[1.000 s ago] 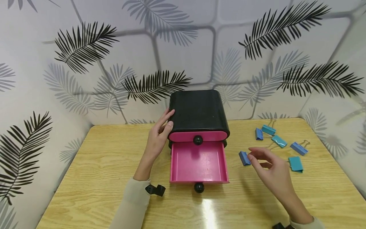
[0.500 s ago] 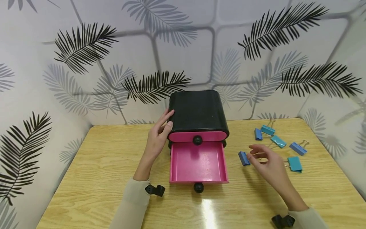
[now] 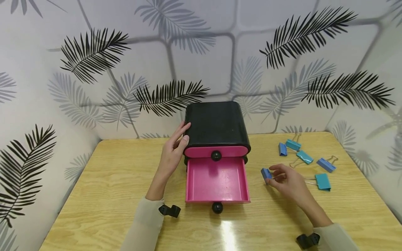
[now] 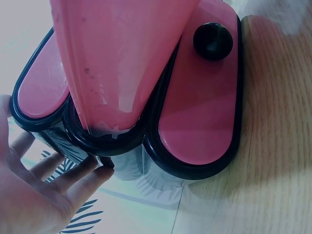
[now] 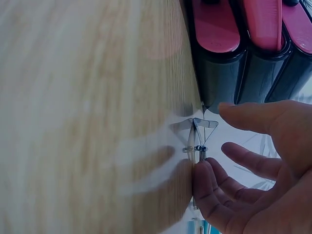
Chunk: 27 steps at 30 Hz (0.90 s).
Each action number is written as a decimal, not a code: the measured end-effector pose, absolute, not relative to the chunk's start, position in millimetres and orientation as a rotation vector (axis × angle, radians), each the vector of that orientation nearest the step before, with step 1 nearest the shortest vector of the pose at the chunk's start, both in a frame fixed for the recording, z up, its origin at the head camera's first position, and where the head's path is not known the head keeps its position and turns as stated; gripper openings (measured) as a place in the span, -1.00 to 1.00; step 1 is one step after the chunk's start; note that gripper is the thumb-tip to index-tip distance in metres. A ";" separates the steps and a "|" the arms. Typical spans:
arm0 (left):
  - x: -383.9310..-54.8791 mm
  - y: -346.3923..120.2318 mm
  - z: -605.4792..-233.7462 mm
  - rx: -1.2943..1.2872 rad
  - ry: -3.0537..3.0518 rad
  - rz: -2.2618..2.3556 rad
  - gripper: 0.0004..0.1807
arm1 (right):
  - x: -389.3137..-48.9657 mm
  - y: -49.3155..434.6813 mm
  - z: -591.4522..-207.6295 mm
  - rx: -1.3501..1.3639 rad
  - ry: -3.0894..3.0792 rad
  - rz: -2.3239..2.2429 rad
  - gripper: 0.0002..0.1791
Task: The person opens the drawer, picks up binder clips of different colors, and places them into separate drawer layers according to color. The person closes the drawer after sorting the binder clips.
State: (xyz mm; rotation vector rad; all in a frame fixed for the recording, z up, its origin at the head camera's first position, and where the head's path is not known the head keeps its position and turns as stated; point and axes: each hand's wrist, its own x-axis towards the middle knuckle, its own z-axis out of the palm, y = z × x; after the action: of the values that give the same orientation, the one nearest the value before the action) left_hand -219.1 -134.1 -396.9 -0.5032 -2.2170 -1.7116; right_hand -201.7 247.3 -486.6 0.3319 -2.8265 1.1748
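A black drawer unit (image 3: 216, 123) with pink drawers stands at the middle of the table. Its middle drawer (image 3: 216, 183) is pulled out, and no item shows inside it. My left hand (image 3: 171, 153) rests on the unit's left side, fingers spread in the left wrist view. On the right, my right hand (image 3: 290, 183) is at a blue binder clip (image 3: 266, 173), thumb and fingers around it. In the right wrist view the thumb is apart from the clip (image 5: 204, 127), while the bent fingers lie close to its handles; whether they touch it I cannot tell.
Several more binder clips lie right of the unit: a teal one (image 3: 323, 182), blue ones (image 3: 326, 165) (image 3: 283, 149) and further teal ones (image 3: 304, 157) (image 3: 293, 144). A leaf-patterned wall covering (image 3: 216, 76) rises behind the wooden table (image 3: 119, 195).
My right hand has shifted slightly left and lower around the blue binder clip. My left hand stays on the drawer unit. The head view has tilted a little.
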 end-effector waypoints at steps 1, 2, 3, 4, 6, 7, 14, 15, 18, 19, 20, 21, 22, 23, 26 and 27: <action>-218.8 -134.0 -397.2 -0.502 -2.218 -1.711 -0.49 | -201.9 247.0 -486.9 0.334 -2.837 1.167 -0.52; -218.7 -134.0 -397.4 -0.502 -2.218 -1.710 -0.49 | -202.2 246.6 -487.1 0.335 -2.848 1.156 -0.51; -218.8 -133.9 -397.6 -0.502 -2.217 -1.711 -0.49 | -202.7 246.3 -487.3 0.335 -2.854 1.147 -0.50; -219.0 -133.9 -397.8 -0.502 -2.215 -1.713 -0.49 | -203.3 246.0 -487.6 0.336 -2.862 1.137 -0.49; -219.2 -134.0 -398.0 -0.503 -2.210 -1.717 -0.50 | -204.4 245.7 -488.3 0.336 -2.872 1.126 -0.47; -219.3 -134.0 -398.1 -0.504 -2.209 -1.719 -0.49 | -204.9 245.7 -488.8 0.337 -2.876 1.125 -0.47; -219.2 -134.0 -398.4 -0.493 -2.218 -1.722 -0.50 | -206.3 246.3 -490.8 0.338 -2.897 1.108 -0.46; -219.2 -133.8 -398.1 -0.492 -2.218 -1.723 -0.50 | -206.5 246.5 -490.4 0.336 -2.902 1.103 -0.46; -218.8 -133.9 -397.4 -0.492 -2.220 -1.720 -0.50 | -207.5 246.2 -490.1 0.342 -2.907 1.092 -0.47; -218.7 -133.9 -397.2 -0.493 -2.220 -1.719 -0.50 | -207.8 246.2 -489.9 0.347 -2.906 1.088 -0.47; -218.6 -133.8 -397.1 -0.493 -2.221 -1.715 -0.50 | -208.0 246.1 -489.6 0.352 -2.907 1.089 -0.48; -218.5 -133.8 -396.9 -0.493 -2.222 -1.713 -0.50 | -208.1 246.0 -489.6 0.357 -2.910 1.086 -0.48; -218.3 -133.7 -396.9 -0.491 -2.224 -1.709 -0.50 | -208.3 246.0 -489.4 0.362 -2.914 1.079 -0.49; -218.2 -133.5 -396.9 -0.490 -2.225 -1.707 -0.50 | -208.3 245.9 -489.2 0.365 -2.919 1.074 -0.50; -218.0 -133.5 -396.9 -0.487 -2.225 -1.707 -0.50 | -207.8 245.6 -488.6 0.359 -2.944 1.042 -0.50; -218.1 -133.5 -397.0 -0.486 -2.224 -1.709 -0.50 | -207.5 245.9 -488.3 0.353 -2.950 1.032 -0.50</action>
State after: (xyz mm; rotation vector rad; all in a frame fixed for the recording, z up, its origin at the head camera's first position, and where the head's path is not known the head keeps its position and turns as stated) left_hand -218.1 -133.5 -397.0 -0.4857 -2.2240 -1.7091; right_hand -207.5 245.9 -488.3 0.3531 -2.9499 1.0320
